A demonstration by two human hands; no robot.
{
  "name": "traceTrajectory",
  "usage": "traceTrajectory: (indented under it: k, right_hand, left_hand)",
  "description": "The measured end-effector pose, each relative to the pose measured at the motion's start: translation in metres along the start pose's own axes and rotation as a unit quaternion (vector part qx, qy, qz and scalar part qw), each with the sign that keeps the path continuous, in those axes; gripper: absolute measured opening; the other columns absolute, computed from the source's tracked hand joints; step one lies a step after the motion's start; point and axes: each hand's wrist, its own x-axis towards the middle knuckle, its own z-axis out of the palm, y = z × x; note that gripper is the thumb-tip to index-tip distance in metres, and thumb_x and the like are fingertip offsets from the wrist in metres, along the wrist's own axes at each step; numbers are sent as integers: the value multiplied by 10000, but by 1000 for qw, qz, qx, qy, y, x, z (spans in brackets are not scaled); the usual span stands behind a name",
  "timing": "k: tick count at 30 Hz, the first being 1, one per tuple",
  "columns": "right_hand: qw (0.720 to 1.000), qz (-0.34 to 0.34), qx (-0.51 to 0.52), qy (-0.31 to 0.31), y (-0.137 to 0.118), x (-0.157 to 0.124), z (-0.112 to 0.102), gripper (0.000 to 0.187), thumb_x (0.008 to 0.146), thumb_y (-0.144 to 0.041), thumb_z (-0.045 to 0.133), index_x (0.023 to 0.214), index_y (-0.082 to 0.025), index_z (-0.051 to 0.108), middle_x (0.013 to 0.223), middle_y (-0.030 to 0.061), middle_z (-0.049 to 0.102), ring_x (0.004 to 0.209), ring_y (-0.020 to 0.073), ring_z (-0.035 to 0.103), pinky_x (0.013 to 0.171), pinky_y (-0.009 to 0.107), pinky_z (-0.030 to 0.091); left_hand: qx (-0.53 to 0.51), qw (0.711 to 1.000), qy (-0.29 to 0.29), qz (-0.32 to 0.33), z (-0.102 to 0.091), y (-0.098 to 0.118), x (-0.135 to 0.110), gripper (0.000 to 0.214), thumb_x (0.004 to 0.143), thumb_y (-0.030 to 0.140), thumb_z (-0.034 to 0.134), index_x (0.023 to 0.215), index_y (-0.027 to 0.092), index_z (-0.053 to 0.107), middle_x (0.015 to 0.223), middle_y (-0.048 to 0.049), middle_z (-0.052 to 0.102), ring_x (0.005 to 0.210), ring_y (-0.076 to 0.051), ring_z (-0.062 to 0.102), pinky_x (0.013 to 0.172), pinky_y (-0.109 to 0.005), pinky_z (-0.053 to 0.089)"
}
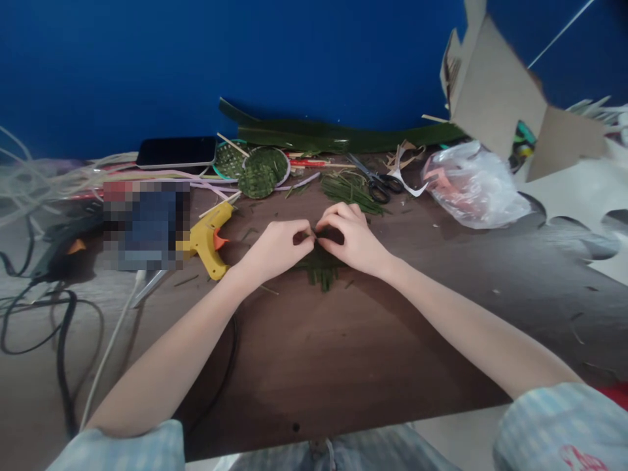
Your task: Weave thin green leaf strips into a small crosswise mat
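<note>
My left hand (286, 247) and my right hand (354, 237) meet above the middle of the table, thumbs and forefingers pinched close together. Beneath the fingertips lies a small piece of green leaf strips (324, 277), its cut ends pointing toward me; it looks woven, but the hands cover much of it. Both pinches close on the far part of this piece. Just beyond my right hand is a loose pile of thin green leaf strips (350, 190). A yellow glue gun (210, 239) lies to the left of my left hand.
Black scissors (377, 186), round woven leaf pieces (260, 173) and long green leaves (314, 135) lie along the back. A phone (176, 152) and tangled cables (63, 327) occupy the left. At right are a plastic bag (478, 186) and a cardboard box (495, 98).
</note>
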Motion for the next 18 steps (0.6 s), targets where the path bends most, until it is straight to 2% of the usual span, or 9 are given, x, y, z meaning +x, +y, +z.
traceTrajectory:
  k: [7,18]
  right_hand:
    - [1000,11,-19,-11,1,-1,2,60,773,-188,597,828,-204,577,1061,75,541,984,243,438,833,395,340]
    - [999,20,-39,-31,-1,0,1,181,777,-175,562,954,-211,562,1098,81,564,993,260,433,823,410,333]
  left_hand:
    - [-4,1000,-18,7,-3,-2,1,172,760,233,454,723,171,611,688,13,620,606,-119,493,586,-233,351]
    - [-6,1000,-11,7,-2,0,2,168,749,223,454,696,160,601,683,8,625,613,-117,503,598,-229,358]
